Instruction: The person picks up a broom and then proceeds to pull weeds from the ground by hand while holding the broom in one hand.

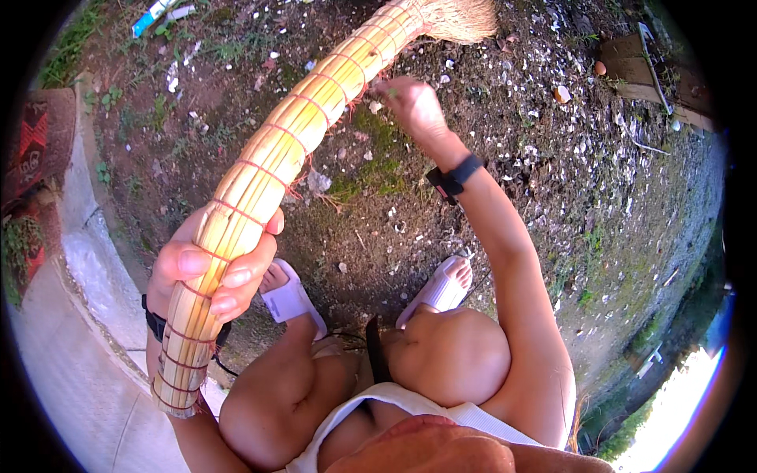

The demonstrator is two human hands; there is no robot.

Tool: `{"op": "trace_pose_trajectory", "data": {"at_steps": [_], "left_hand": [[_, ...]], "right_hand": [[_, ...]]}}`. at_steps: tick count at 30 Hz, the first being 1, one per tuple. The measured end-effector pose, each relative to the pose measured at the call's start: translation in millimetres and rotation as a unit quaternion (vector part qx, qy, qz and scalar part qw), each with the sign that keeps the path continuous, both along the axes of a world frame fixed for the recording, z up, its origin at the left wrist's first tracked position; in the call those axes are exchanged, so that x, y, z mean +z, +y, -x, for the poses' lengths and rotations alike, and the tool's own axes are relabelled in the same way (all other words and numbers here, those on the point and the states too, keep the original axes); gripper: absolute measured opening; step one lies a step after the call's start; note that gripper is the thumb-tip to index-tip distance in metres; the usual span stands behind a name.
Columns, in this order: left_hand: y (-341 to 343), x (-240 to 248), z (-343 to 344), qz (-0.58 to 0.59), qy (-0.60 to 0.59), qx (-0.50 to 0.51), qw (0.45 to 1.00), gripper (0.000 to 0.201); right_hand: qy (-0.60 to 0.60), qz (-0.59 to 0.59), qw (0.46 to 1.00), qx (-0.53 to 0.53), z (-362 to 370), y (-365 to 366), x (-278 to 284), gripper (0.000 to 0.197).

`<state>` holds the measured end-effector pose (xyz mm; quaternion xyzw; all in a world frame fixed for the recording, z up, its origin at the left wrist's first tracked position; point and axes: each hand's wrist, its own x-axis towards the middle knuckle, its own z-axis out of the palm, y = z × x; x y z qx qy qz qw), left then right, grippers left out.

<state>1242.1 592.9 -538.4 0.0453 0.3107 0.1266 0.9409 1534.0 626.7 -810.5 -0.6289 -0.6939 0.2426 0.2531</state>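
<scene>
A broom of pale stalks, bound round with rows of red string, slants up from lower left to the top middle. Its handle end is wrapped by my left hand, thumb on one side and fingers on the other. The brown bristles fan out at the top. Just right of the broom's upper part, my right hand is low over the ground with its fingers drawn together. Something small and greenish seems to be at the fingertips, too blurred to name. Loose red string ends hang along the broom's right edge.
Dark soil with white bits and sparse weeds spreads ahead and right. A concrete path runs along the left, beside a red patterned rug. Wooden boards lie at upper right. My feet, in pale slippers, are below.
</scene>
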Motion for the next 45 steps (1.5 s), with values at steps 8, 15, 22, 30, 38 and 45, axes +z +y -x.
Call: {"op": "trace_pose_trajectory", "data": {"at_steps": [8, 15, 22, 30, 38, 45], "left_hand": [[-0.2, -5.1, -12.6, -0.033, -0.013, -0.030, 0.999, 0.066], [-13.2, -2.7, -22.5, -0.166, 0.023, -0.161, 0.973, 0.060], [-45.0, -30.4, -16.4, -0.194, -0.047, -0.127, 0.972, 0.049], [-69.0, -66.9, 5.9, -0.355, -0.003, -0.196, 0.914, 0.050], [-51.5, -127.1, 273.4, -0.494, 0.564, -0.121, 0.651, 0.031], [17.4, -205.5, 385.0, -0.418, 0.802, 0.027, 0.426, 0.048]], "right_hand": [[-0.392, 0.416, 0.803, -0.169, -223.3, -127.5, 71.9, 0.031], [-0.095, 0.350, 0.932, -0.018, -78.7, -162.4, 31.8, 0.033], [0.336, 0.392, 0.857, 0.015, -17.9, -115.2, 102.2, 0.074], [0.547, 0.530, 0.643, -0.082, 56.5, -82.1, 182.7, 0.055], [0.518, 0.453, 0.707, -0.166, 59.6, -60.9, 230.7, 0.048], [0.527, 0.426, 0.715, -0.175, 99.8, -28.4, 245.7, 0.045]]}}
